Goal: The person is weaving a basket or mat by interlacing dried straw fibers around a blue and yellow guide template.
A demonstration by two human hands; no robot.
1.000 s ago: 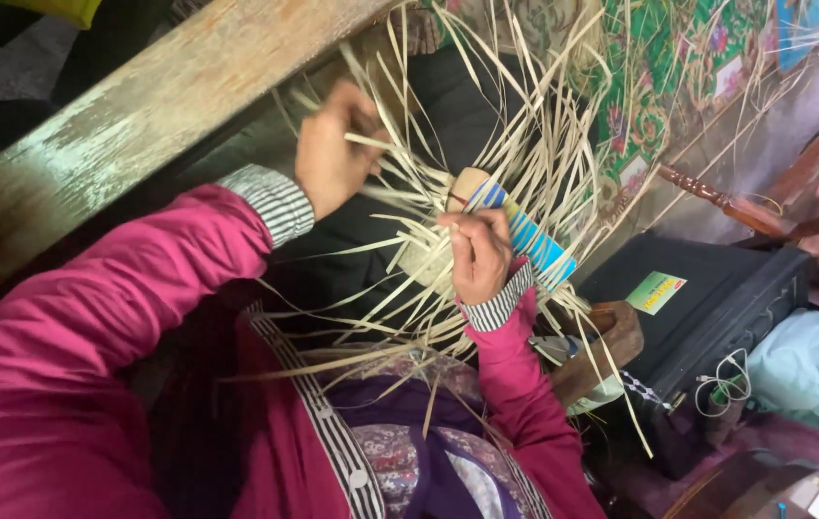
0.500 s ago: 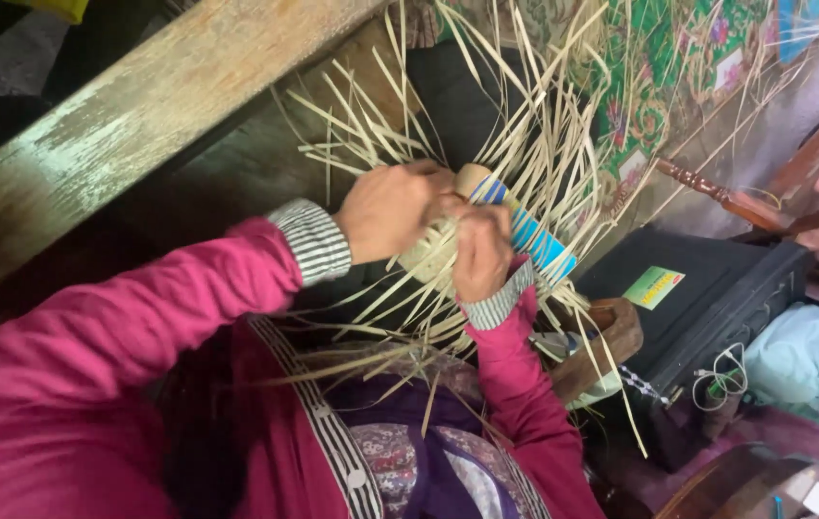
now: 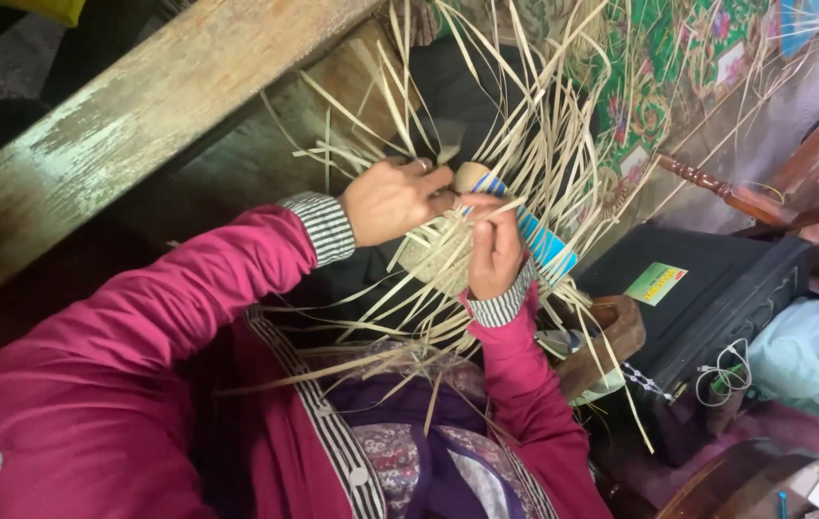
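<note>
The small pale woven piece of flat straw strips [image 3: 436,258] sits in front of the person's chest, held up between both hands over the lap, and it reads as work only partly done: a tight plaited patch at the centre is finished, while most of the long loose pale straw strips [image 3: 534,144] fan out unwoven in every direction, so by my judgement the greater part of the weaving is left. The woven patch looks dense and flat-checked, the free strips stiff, thin and springy, some bent over the lap. A cylindrical wooden form wrapped in blue-and-white striped covering [image 3: 525,226] lies against the weave, its rounded tan end poking up between the hands; whether the weave is wrapped around it or just beside it I cannot tell. The left hand [image 3: 392,200] is clenched, pinching a strip at the top of the weave. The right hand [image 3: 494,248] has its grip closed on the woven patch and the form together. Beyond, a worn wooden beam [image 3: 140,125] runs diagonally past, and a black case with a green label [image 3: 717,288] rests to the right.
</note>
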